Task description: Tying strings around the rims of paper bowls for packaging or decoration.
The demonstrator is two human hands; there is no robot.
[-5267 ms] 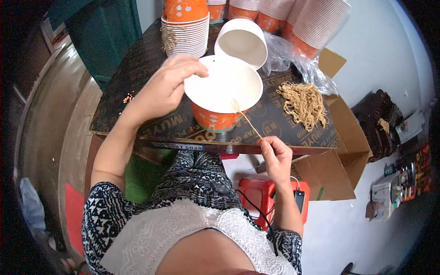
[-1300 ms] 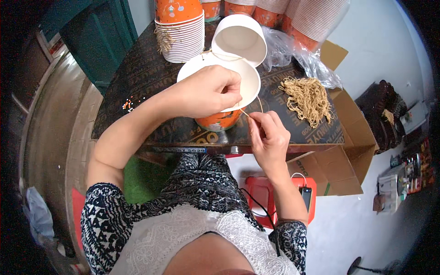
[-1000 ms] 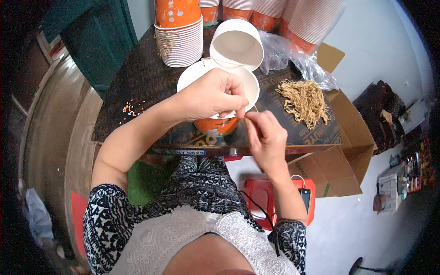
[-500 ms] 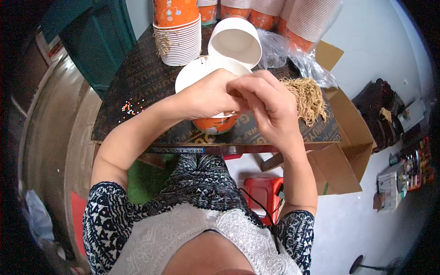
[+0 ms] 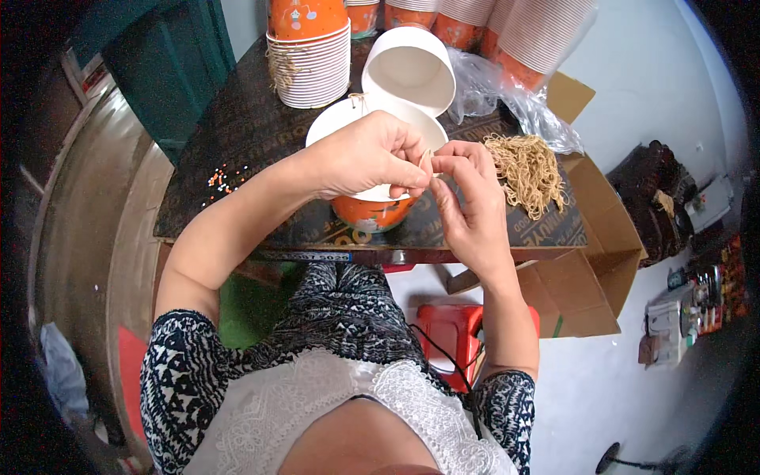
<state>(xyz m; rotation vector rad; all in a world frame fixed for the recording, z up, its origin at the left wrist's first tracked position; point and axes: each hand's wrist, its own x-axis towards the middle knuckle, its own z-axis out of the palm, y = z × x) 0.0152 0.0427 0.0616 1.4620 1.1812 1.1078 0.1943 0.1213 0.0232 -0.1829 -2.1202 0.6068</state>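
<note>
Where the dark table (image 5: 237,158) ends at its near edge, both hands meet just above an orange paper bowl (image 5: 372,210) with a white inside, which stands close to that edge. The left hand (image 5: 368,158) comes from the left and lies over the bowl's rim, its fingers closed in a pinch. The right hand (image 5: 467,198) rises from below with the wrist straight, and its fingertips pinch against the left ones on a thin straw-coloured string (image 5: 427,162); the string is too small to follow further. Behind the bowl a white cup (image 5: 408,71) lies tilted, and a stack of cups (image 5: 313,63) stands left of it. A heap of string (image 5: 526,170) lies to the right, beside an open cardboard box (image 5: 602,277). Free table surface remains on the left side.
</note>
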